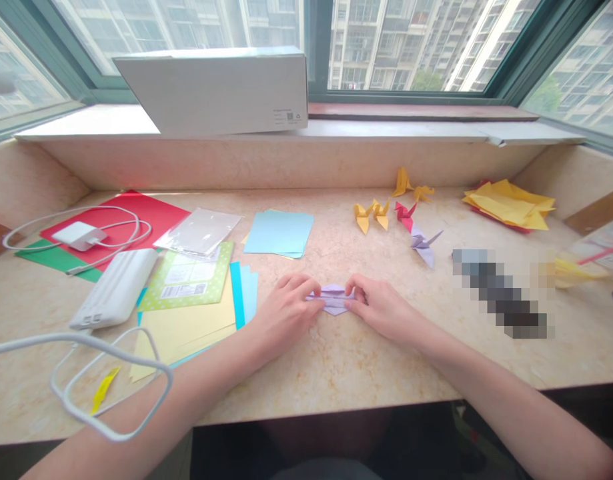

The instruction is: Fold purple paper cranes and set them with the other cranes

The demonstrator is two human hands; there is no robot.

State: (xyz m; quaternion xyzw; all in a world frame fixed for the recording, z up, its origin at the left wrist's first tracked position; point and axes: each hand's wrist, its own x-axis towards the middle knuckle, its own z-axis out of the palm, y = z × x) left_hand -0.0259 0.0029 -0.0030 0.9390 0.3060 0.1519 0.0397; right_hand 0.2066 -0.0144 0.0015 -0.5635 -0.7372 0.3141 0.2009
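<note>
A small, partly folded lilac paper (334,297) lies flat on the marble desk (336,360) in front of me. My left hand (285,312) pinches its left end, fingers curled and pressed together. My right hand (381,307) pinches its right end in the same way. Most of the paper is hidden under my fingertips; only a narrow strip and a lower point show between the hands.
Finished paper cranes stand behind: two yellow (371,215), a pink one (404,215), a lilac one (424,243), more yellow (409,184). Light blue sheets (279,233), yellow and green sheets (191,313), a white power bank (115,288), charger and cables (79,235) lie left. Yellow paper pile (509,205) right. A grey box (221,91) rests on the sill.
</note>
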